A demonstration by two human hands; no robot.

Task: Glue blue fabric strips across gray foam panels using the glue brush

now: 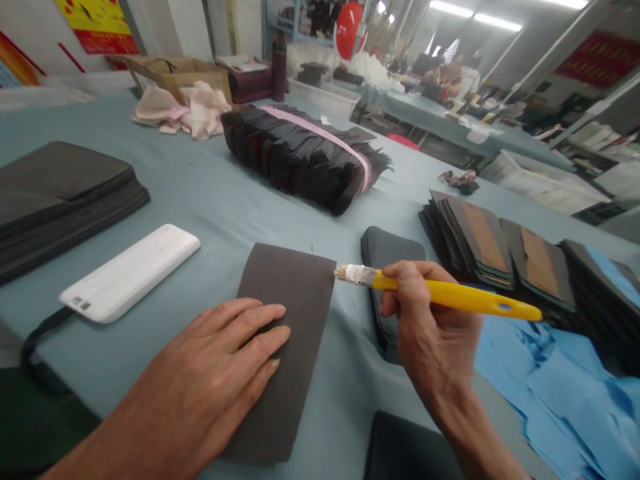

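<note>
A dark grey-brown rectangular sheet or thin stack (300, 320) lies on the table in front of me. My left hand (225, 360) rests flat on its left side, fingers stretched out. Between the thumb and fingers of my right hand (425, 313) is a brush with a yellow handle (465, 298). Its bristles, with white stuff around the ferrule, are at the sheet's upper right corner; whether they touch it I cannot tell. Just behind my right hand sits a dark padded piece (393, 245), partly hidden. Another dark piece (405, 447) shows at the bottom edge.
A white power bank (133, 270) with a black cable lies left, beside a dark stack (65, 193). Farther back is a black bundle tied with a pink band (305, 157). Stacked dark pieces (485, 240) and blue scraps (565, 380) lie right. Behind stands a cardboard box (175, 77).
</note>
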